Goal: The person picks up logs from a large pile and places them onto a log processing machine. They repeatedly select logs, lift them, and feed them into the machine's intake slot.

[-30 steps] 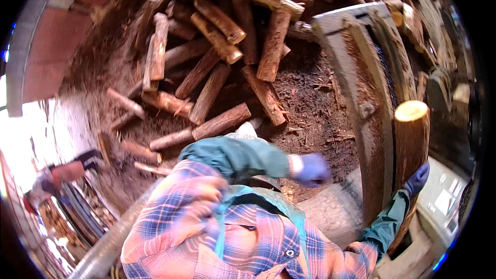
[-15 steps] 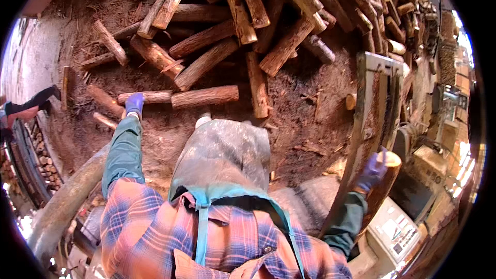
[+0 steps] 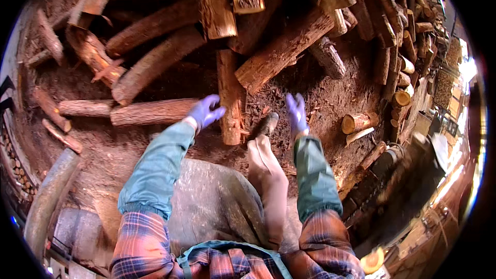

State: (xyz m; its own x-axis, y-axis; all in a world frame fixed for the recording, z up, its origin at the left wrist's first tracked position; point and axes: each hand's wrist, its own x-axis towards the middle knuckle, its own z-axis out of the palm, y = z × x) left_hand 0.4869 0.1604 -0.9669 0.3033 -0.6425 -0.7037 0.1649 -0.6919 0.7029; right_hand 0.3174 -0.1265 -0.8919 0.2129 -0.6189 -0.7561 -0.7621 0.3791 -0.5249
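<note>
Two hands in purple gloves reach out over a dirt floor covered in bark chips. The left hand (image 3: 205,111) has its fingers spread and loose, grasping nothing; its fingertips hover just left of an upright-running split log (image 3: 230,97) that lies end-on toward the person. The right hand (image 3: 296,112) is also released, fingers extended and together, holding nothing, and sits to the right of that same log, with bare dirt between them. Both sleeves are teal over a plaid shirt.

Taking the split log as the landmark: to its left lies one long bark-covered log (image 3: 155,112) crosswise, its near end close behind the left hand. Left of that lies a shorter log (image 3: 82,108), in line with it. Above and to the right of the split log one thick reddish log (image 3: 285,48) slants down from the woodpile (image 3: 227,0). To the far right one short round with a pale cut face (image 3: 359,122) lies on the dirt. Just right of the split log's near end, one boot toe (image 3: 266,123) shows.
</note>
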